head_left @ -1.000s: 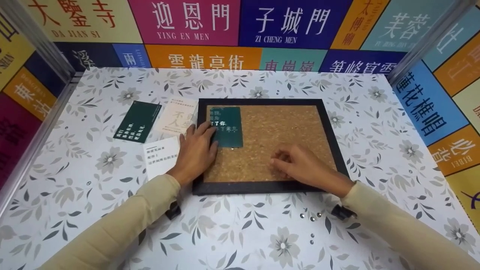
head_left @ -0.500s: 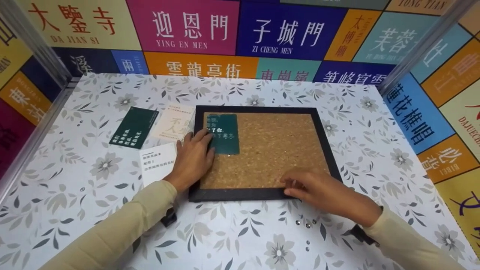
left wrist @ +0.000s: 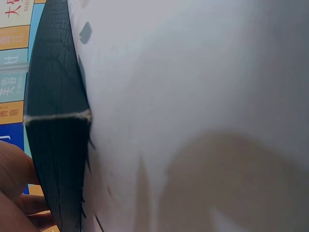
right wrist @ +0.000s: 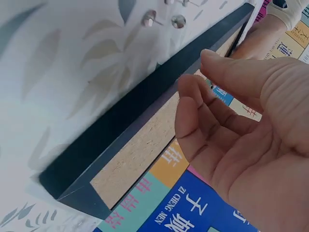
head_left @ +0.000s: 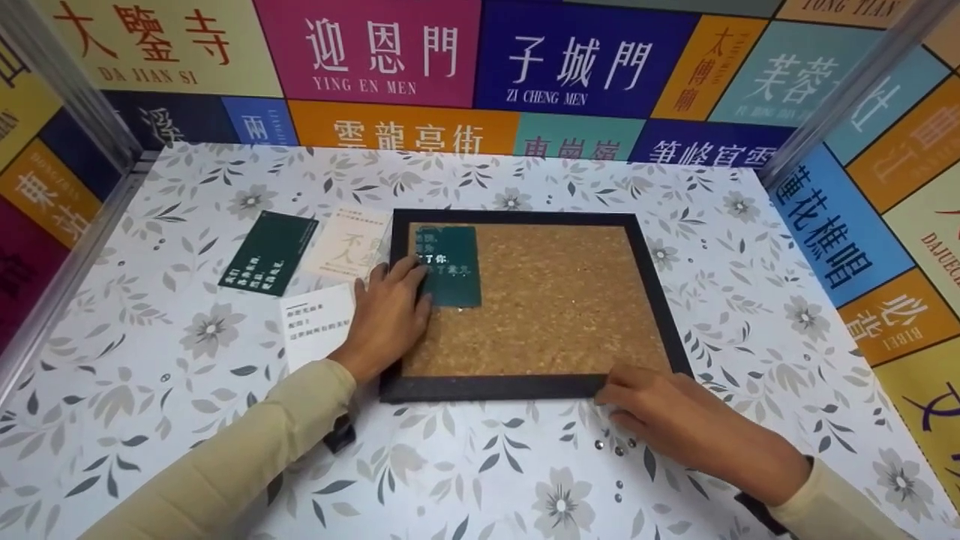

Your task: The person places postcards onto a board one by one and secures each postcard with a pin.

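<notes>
A cork board in a black frame lies flat on the patterned table. On its upper left sits a dark green card with white characters. My left hand rests over the frame's left side, its fingertips on the card's left edge. Bent but loose, the fingers of my right hand hover over the frame's front right corner; in the right wrist view nothing shows between thumb and fingers. Several silver thumbtacks lie in front of the board, close to the right hand; a pair shows in the right wrist view.
Left of the board lie another green card, a cream card and a white card, partly covered by the left hand. Colourful panels with large characters wall in the table at the back and sides.
My right hand has moved from above the cork toward me and to the right, to the front right corner near the thumbtacks. The left hand stays at the card.
</notes>
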`<action>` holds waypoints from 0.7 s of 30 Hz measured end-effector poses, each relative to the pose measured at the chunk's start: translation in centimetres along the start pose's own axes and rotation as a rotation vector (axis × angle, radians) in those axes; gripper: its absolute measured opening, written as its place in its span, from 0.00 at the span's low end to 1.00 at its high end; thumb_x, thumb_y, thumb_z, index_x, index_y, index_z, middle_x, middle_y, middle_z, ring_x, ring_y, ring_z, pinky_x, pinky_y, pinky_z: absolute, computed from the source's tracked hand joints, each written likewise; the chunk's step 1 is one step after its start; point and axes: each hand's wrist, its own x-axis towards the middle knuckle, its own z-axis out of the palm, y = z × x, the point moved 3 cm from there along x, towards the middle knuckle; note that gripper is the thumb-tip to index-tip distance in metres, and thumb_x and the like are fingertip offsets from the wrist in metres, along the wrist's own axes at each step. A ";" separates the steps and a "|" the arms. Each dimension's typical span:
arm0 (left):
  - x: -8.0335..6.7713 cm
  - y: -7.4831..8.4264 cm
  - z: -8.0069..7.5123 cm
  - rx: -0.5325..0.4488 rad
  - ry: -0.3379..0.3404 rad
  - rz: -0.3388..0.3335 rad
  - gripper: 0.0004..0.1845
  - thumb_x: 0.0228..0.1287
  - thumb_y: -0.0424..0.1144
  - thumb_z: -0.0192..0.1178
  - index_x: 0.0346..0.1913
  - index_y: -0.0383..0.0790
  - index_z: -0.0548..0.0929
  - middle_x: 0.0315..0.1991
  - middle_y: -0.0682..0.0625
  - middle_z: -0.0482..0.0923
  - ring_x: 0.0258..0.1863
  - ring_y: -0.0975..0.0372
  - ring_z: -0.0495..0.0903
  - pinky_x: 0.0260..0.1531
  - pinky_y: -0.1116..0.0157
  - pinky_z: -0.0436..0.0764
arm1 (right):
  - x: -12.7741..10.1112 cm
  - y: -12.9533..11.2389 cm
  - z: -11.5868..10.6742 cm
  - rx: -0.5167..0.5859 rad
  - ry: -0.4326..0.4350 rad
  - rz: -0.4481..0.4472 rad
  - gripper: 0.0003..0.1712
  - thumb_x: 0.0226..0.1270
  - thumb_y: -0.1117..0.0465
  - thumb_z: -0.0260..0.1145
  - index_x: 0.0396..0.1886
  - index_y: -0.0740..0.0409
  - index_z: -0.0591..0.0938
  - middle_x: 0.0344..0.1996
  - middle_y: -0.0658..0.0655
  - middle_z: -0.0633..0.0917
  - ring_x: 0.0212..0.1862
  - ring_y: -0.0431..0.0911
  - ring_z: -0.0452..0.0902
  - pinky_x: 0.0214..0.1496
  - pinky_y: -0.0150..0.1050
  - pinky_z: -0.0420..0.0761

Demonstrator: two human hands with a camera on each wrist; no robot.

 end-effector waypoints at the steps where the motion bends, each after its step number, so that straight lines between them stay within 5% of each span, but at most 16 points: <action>1: 0.0 0.0 0.0 0.001 0.001 0.003 0.26 0.83 0.40 0.61 0.76 0.34 0.79 0.81 0.40 0.70 0.77 0.34 0.67 0.72 0.25 0.61 | -0.2 -0.1 0.1 -0.010 0.016 -0.004 0.15 0.67 0.70 0.79 0.50 0.51 0.93 0.44 0.47 0.85 0.40 0.41 0.84 0.38 0.40 0.85; 8: 0.0 0.0 0.0 0.008 0.014 0.015 0.25 0.83 0.40 0.61 0.76 0.34 0.80 0.81 0.40 0.71 0.76 0.34 0.69 0.71 0.25 0.63 | -1.0 -0.2 1.2 -0.051 0.147 -0.103 0.18 0.56 0.72 0.86 0.44 0.51 0.93 0.42 0.49 0.86 0.38 0.43 0.86 0.36 0.40 0.87; 21: 0.0 0.0 0.1 0.006 0.017 0.007 0.25 0.83 0.41 0.61 0.76 0.35 0.80 0.80 0.40 0.71 0.76 0.33 0.68 0.72 0.24 0.61 | -1.7 0.3 2.5 -0.040 0.233 -0.194 0.19 0.50 0.71 0.88 0.39 0.48 0.93 0.40 0.46 0.84 0.36 0.38 0.84 0.34 0.29 0.82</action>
